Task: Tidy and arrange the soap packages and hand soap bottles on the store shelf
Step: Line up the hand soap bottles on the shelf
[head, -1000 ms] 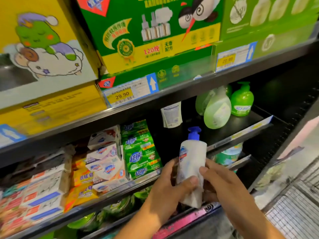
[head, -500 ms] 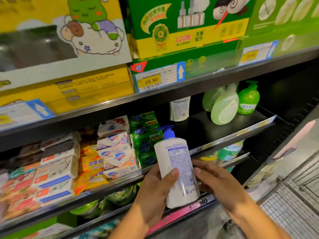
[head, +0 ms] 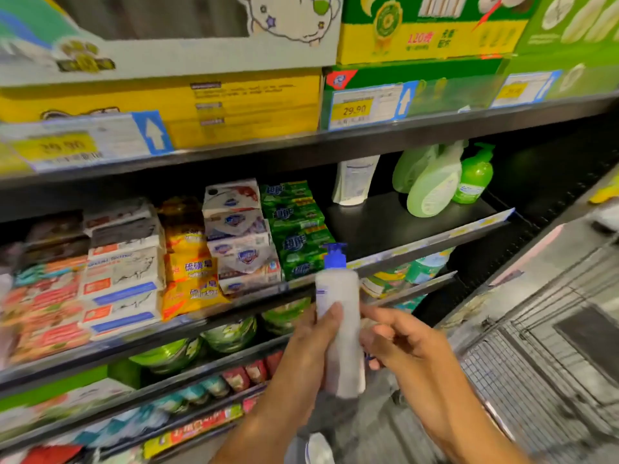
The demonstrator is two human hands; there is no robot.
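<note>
Shelf unit [head: 335,142]: top tier carries large boxes [head: 234,98], cut off by the upper edge, print blurred. Middle shelf [head: 402,226]: soap packages [head: 241,236] stacked along the left and centre front edge, left stacks smeared and unreadable; green bottles [head: 435,182] at the right rear corner, partly overlapping. White bottle [head: 341,323] with blue pump, upright, held before the middle shelf's front edge, label turned away. Left hand [head: 301,360] wrapped around it. Right hand [head: 402,339] loose, fingers partly spread; contact with the bottle cannot be determined.
</note>
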